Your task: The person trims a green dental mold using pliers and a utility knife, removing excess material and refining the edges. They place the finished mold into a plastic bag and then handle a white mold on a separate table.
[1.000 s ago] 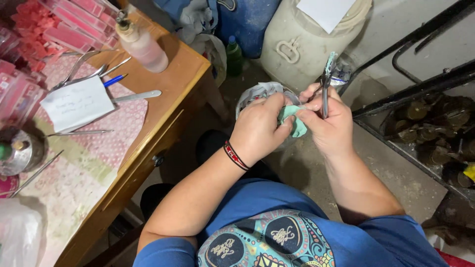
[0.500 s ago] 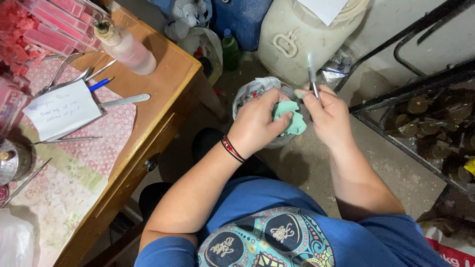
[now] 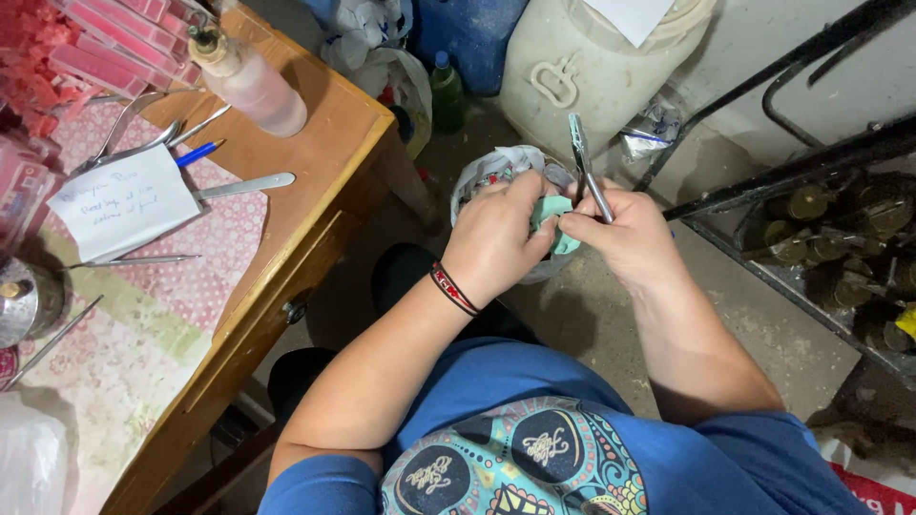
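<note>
A metal tool is gripped upright by the right hand, a green cloth pinched against it by the left hand; firm, even wiping is advised.

workshop | wooden bench | metal hand tools | plastic drum
</note>
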